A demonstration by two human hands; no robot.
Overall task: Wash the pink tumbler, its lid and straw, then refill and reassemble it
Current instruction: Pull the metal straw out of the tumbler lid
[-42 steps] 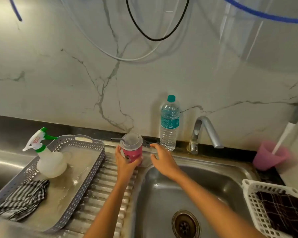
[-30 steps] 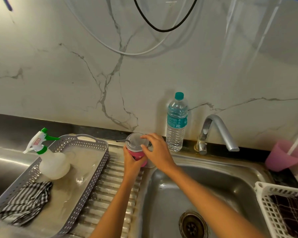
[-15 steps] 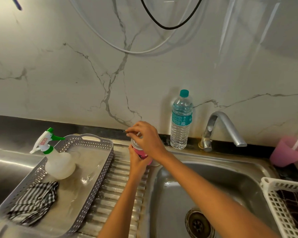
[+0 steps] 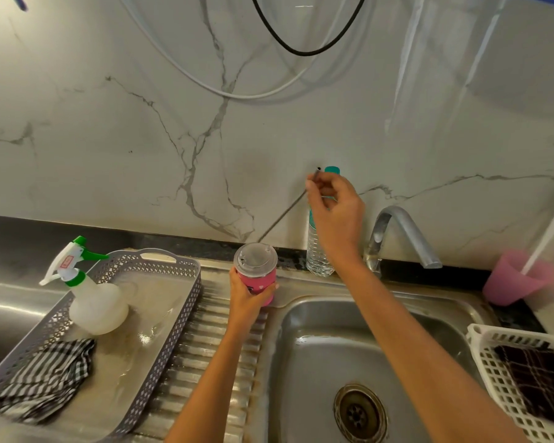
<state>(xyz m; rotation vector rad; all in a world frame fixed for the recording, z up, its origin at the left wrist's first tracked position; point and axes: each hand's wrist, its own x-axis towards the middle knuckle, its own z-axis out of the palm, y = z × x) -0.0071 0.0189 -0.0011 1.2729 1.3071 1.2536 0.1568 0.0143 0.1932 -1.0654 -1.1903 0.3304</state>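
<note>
The pink tumbler [image 4: 259, 287], capped by its clear lid [image 4: 255, 259], is gripped around its body by the curled left hand [image 4: 247, 303] at the left rim of the sink [image 4: 280, 318]. The straw [image 4: 283, 215] is pinched near its top by the right hand [image 4: 336, 212] and slanted down to the lid's rear edge. A spray bottle [image 4: 93, 303] and a striped cloth [image 4: 45, 378] are held in the grey tray [image 4: 160, 266].

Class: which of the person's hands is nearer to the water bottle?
Right. The right hand, pinching the straw, is in front of the water bottle, covering its upper part; the left hand grips the tumbler off to its left.
</note>
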